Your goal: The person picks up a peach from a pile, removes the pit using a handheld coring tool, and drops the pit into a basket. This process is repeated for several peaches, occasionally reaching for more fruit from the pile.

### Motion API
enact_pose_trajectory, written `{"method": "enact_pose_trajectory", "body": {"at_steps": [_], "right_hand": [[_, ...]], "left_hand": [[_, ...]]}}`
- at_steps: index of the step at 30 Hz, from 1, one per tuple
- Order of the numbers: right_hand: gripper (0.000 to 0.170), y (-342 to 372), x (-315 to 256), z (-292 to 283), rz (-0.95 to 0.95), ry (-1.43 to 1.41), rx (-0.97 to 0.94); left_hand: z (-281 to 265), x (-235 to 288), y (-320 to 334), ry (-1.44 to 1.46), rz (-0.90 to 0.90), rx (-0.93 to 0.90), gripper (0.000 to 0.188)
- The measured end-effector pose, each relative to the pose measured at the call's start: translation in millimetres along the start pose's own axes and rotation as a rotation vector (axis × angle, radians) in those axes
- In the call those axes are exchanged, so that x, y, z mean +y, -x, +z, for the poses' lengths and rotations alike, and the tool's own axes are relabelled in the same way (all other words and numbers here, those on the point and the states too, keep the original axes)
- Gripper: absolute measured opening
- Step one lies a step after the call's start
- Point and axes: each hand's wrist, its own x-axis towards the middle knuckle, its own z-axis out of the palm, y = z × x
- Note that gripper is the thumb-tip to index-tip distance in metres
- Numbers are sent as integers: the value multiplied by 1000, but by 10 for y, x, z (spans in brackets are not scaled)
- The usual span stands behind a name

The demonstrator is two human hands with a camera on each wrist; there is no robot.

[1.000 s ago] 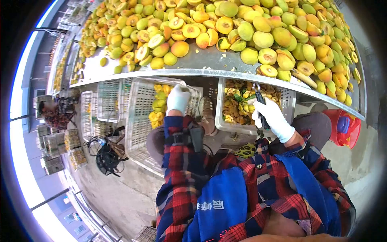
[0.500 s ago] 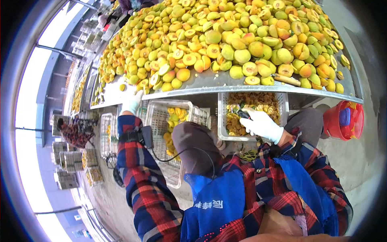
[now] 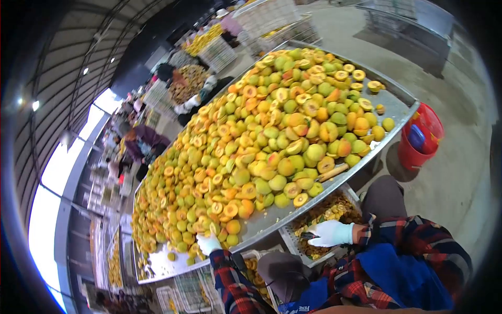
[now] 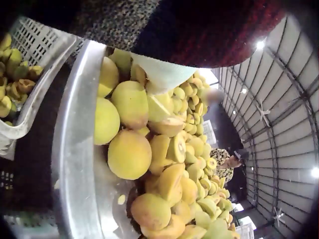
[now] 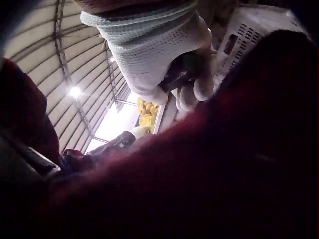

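Note:
My gloved left hand (image 3: 209, 243) reaches into the near edge of a heap of yellow peaches (image 3: 251, 157), many cut in half, on a metal table (image 3: 261, 228). Its fingers spread among the fruit. In the left wrist view the white glove (image 4: 167, 74) lies over the peaches, fingertips hidden. My gloved right hand (image 3: 332, 233) grips a black-handled tool (image 3: 309, 236) above a crate (image 3: 290, 238) of cut peach pieces (image 3: 334, 208). From the right wrist view, its fingers curl round the dark handle (image 5: 182, 72); the tool's working end is hidden.
A wooden-handled tool (image 3: 333, 172) lies among the peaches at the near table edge. To the right stands a red bucket (image 3: 418, 152) with a blue item inside. Crates (image 3: 196, 288) sit below the table at left. Other people work beyond the table.
My left hand has gone from over the crate below, past the table's edge, up to the peaches. My right hand still holds the tool over its crate. The head view has turned and lifted.

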Motion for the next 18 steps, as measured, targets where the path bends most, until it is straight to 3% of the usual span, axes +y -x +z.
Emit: {"method": "enact_pose_trajectory", "body": {"at_steps": [3, 7, 9, 10, 12, 13, 14, 15, 16, 17, 18], "right_hand": [[43, 48, -158, -135, 78, -53, -80], [40, 71, -94, -82, 51, -15, -41], [39, 89, -60, -61, -2, -11, -7], [38, 104, -57, -43, -16, -32, 45], [37, 126, -33, -40, -21, -42, 112], [38, 119, -4, -30, -73, -20, 198], [38, 121, 30, 8, -122, -4, 269], [39, 136, 13, 2, -142, -7, 330], [40, 132, 4, -16, -162, -12, 382], [40, 125, -15, -35, -171, -27, 396], [41, 107, -37, -55, -183, -42, 409]], "left_hand": [[66, -25, 78, -93, 132, 104, 61], [97, -227, 48, -77, 251, 139, 53], [-49, -245, 75, -85, 120, -86, 55], [-27, -274, 71, -94, 122, -88, 55], [138, -441, 43, 96, 125, -36, 56], [222, -491, 62, 425, 39, 31, 47], [479, -583, -42, 1252, -27, -48, 38], [119, -435, 221, 648, 405, -13, 37], [-239, -294, 484, 98, 766, 250, 36], [-96, -200, 592, 835, 504, 32, 34], [-285, 6, 793, 1231, 400, -298, 31]]}}
